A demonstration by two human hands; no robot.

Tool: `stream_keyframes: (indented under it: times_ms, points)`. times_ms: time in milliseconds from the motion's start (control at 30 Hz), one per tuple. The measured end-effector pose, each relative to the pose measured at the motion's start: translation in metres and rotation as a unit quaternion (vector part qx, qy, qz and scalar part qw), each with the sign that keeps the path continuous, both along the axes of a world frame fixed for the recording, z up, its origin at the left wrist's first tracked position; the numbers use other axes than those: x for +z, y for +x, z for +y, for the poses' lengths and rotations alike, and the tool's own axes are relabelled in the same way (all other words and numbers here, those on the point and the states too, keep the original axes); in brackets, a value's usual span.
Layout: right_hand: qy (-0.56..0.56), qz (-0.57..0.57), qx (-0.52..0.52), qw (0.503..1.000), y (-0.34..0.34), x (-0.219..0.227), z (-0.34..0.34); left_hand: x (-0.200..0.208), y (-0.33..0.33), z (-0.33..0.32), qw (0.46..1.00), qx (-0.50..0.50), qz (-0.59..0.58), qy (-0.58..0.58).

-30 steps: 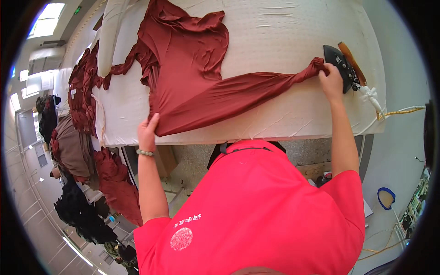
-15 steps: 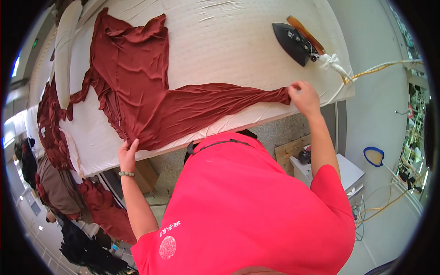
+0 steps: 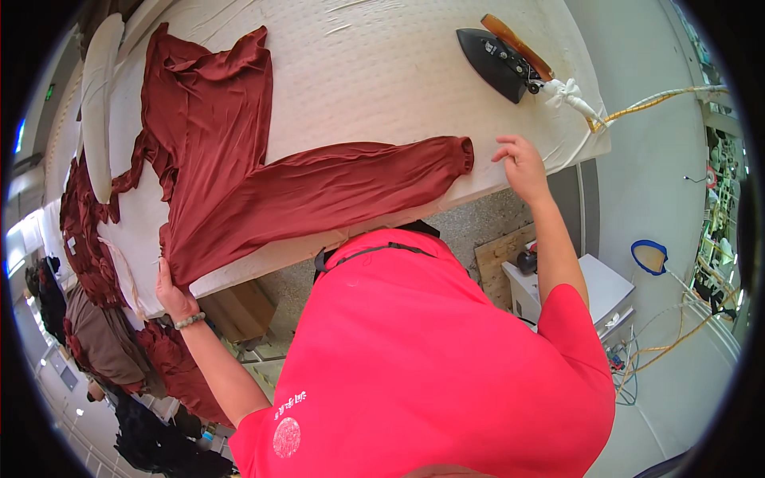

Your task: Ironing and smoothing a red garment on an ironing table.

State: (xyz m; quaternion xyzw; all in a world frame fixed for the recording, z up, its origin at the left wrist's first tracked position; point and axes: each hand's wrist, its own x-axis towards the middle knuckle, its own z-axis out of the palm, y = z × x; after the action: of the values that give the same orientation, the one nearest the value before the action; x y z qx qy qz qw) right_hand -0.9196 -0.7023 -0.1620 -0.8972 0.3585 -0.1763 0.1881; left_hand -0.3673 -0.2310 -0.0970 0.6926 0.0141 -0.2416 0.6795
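A dark red long-sleeved garment (image 3: 215, 143) lies spread on a white padded ironing table (image 3: 358, 88). Its sleeve stretches right along the near edge, ending in a gathered cuff (image 3: 465, 155). My left hand (image 3: 175, 296), with a beaded bracelet at the wrist, is closed on the garment's lower left edge, thumb on top; its fingers are partly hidden under the cloth. To the right of the cuff, my right hand (image 3: 523, 169) hovers free of the fabric, fingers loosely bent and apart. Beyond it, a black iron (image 3: 492, 64) with a wooden handle rests on the table.
White and yellow hoses (image 3: 637, 107) run from the iron to the right. A narrow padded sleeve board (image 3: 97, 111) stands at the far left. More dark red and brown clothing (image 3: 103, 338) hangs on the left. A white cabinet (image 3: 610, 291) stands at the lower right.
My right hand has let go of the cuff, and the sleeve end now lies flatter and wider. My left hand has pulled the garment's lower edge left and toward me.
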Motion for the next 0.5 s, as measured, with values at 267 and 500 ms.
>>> stream_keyframes:
  times_ms: [267,500]
  points:
    - [0.237,0.183,-0.149,0.942,0.079,0.021,0.048,0.028,-0.018,-0.031,0.992,-0.069,0.059,-0.093]
    - [0.409,0.016,-0.129,0.903,0.016,0.0,0.019,0.053,-0.01,-0.018,0.971,-0.111,0.014,-0.21]
